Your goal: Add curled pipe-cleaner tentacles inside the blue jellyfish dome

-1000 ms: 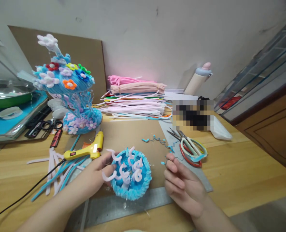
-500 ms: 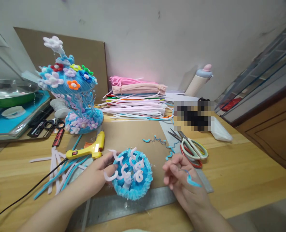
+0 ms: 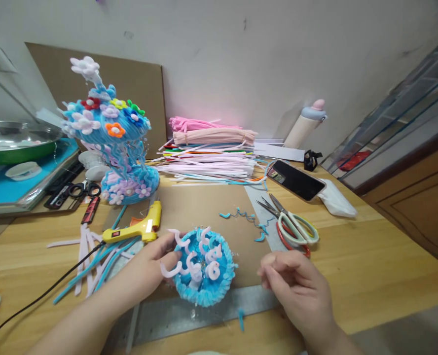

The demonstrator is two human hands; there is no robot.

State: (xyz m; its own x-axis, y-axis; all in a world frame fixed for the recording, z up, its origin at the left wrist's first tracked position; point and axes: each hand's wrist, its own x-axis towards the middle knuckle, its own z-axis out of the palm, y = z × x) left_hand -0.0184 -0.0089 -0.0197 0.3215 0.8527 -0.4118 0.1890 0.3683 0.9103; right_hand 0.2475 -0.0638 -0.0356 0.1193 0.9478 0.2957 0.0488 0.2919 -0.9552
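A round blue fuzzy pipe-cleaner piece (image 3: 222,286), ruffled round its rim, carries several pale pink curled stems (image 3: 213,270) in its hollow. My left hand (image 3: 163,261) grips it by the left side, thumb at the rim. To the right of it, over the cardboard's edge, is my right hand (image 3: 296,286), thumb and fingers pinched together; whatever lies between the tips is hidden. A short blue pipe-cleaner bit (image 3: 240,319) shows below and left of that hand, above the table's front part. Twisted blue wire pieces (image 3: 244,215) lie on the cardboard (image 3: 193,204) beyond.
A yellow glue gun (image 3: 143,229) lies left, its cord trailing forward, near loose pipe cleaners (image 3: 84,256). Scissors (image 3: 293,227) and a phone (image 3: 296,180) are on the right. Behind stand a flowered blue pipe-cleaner model (image 3: 108,128), stacked pipe cleaners (image 3: 211,160) and a bottle (image 3: 304,125).
The blue bit that lay across the back of my right hand is now below and left of it. That hand has shifted slightly right and down. My left hand keeps its hold.
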